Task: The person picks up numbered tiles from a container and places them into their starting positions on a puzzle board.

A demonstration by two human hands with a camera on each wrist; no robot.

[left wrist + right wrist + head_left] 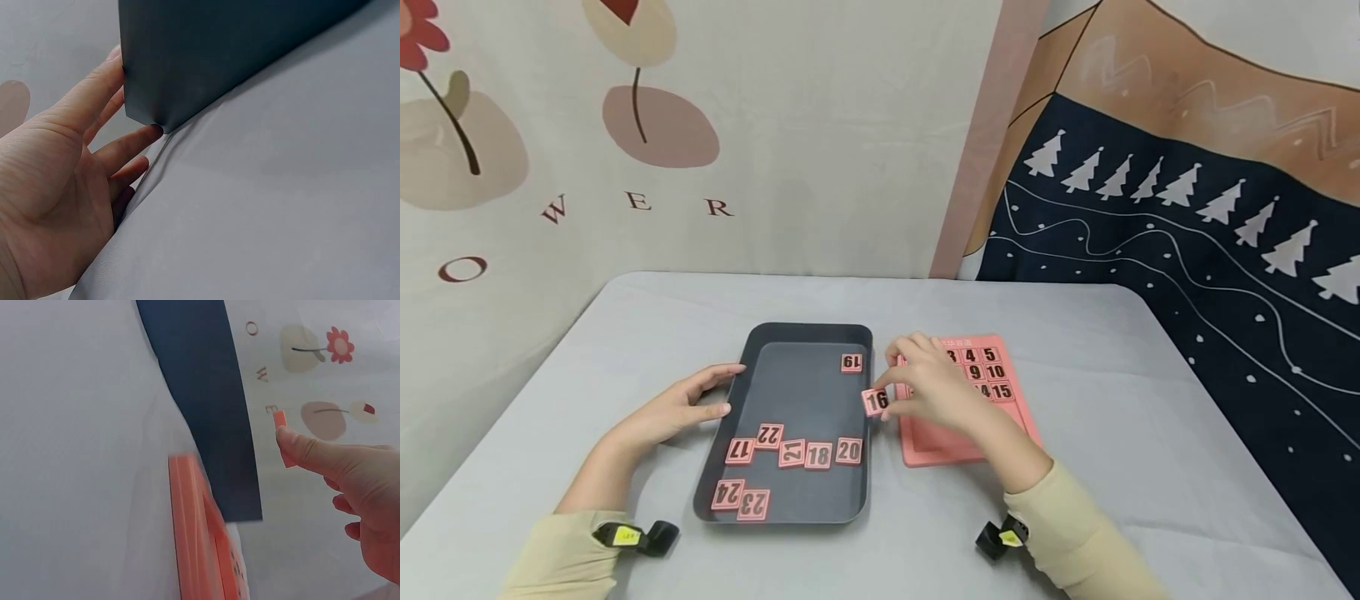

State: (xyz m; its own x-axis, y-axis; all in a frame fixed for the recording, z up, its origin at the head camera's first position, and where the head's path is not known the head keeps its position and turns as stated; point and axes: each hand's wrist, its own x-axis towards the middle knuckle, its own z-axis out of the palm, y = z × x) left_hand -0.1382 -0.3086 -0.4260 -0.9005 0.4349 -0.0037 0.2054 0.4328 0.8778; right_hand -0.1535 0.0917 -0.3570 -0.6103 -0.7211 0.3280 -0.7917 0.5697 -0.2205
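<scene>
My right hand (928,379) pinches a pink number tile marked 16 (875,402) between thumb and fingers, in the gap between the tray and the board. Seen from the right wrist, the tile (284,439) stands edge-on, raised above the board. The dark grey tray (797,392) lies left of centre. Its left outer side is touched by the extended fingers and thumb of my left hand (673,410), which also shows in the left wrist view against the tray wall (181,56). To the right lies a pink number board (928,437) with rows of tiles, partly covered by my right hand.
Inside the tray, tile 19 (852,362) lies at the far right. Several others, including tile 20 (849,451) and tile 23 (753,505), lie in its nearer half, some turned around. A white cloth covers the table (1075,350). Patterned curtains (820,167) hang behind.
</scene>
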